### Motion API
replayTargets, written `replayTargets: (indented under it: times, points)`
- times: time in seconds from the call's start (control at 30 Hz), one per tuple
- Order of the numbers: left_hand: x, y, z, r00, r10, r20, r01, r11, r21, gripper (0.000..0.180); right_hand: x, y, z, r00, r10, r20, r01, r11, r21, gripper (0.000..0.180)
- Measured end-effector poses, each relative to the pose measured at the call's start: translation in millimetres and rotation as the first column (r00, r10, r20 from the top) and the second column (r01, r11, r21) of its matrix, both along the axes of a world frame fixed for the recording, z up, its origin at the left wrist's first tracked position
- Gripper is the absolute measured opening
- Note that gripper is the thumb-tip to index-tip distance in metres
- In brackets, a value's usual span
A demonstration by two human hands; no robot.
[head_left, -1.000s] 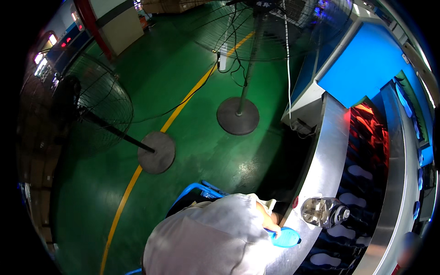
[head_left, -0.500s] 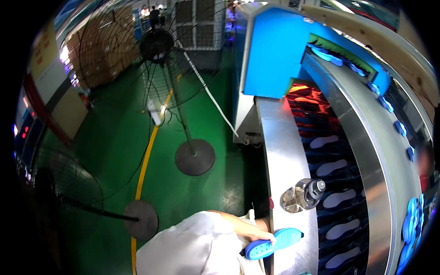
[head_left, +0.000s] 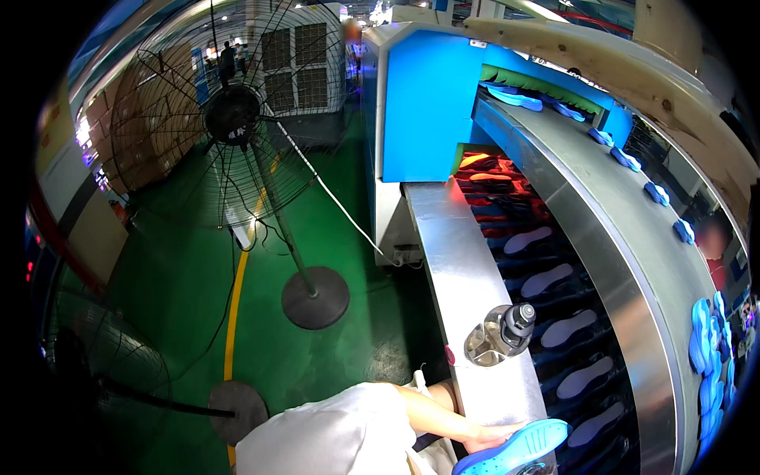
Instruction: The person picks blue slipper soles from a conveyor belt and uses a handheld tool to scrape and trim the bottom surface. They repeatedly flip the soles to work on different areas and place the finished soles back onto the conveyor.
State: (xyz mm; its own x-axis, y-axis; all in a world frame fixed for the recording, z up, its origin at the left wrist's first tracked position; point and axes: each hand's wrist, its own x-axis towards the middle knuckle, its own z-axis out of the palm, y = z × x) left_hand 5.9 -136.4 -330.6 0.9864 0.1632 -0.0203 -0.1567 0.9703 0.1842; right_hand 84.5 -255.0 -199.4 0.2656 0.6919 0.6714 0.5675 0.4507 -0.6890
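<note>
My left hand [head_left: 489,436] reaches in from the lower edge, past a white sleeve, and is closed on a bright blue shoe sole [head_left: 532,445]. The sole tilts over the edge of the metal ledge, its ridged face showing, and its lower end is cut off by the picture's edge. Some of my fingers are hidden behind it. On the ledge [head_left: 467,269] beyond the hand stands a clear bottle [head_left: 484,342] with a dark cap. My right hand is out of sight.
Beside the ledge, several pale insoles [head_left: 568,328] lie on a dark conveyor running from a blue machine [head_left: 431,103] with a red-lit opening. A grey curved belt [head_left: 613,170] carries blue soles; more are piled at right [head_left: 710,356]. Stand fans [head_left: 232,115] are on the left.
My left hand has moved right with the blue sole, bringing it closer to the dark conveyor and turning it. The whole view has shifted slightly, and the pale insoles sit in changed places.
</note>
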Motion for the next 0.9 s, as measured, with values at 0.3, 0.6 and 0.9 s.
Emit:
replayTargets:
  times: [0.3,0.6,0.9]
  points:
    - [7.2,-17.8,0.8,1.000,-0.012,-0.013,0.011,0.998,-0.060,0.077,0.6,-9.5,2.5,0.997,-0.069,-0.020,0.068,0.998,-0.007,0.017]
    - [3.6,-21.7,12.8,1.000,0.008,-0.021,-0.010,0.995,-0.102,0.076,9.2,-17.2,-1.5,0.988,-0.090,0.124,0.081,0.994,0.074,0.017]
    - [-6.1,-27.4,18.1,1.000,0.016,-0.020,-0.018,0.990,-0.137,0.075,-8.6,-12.7,29.8,0.996,0.002,0.091,-0.010,0.996,0.088,0.013]
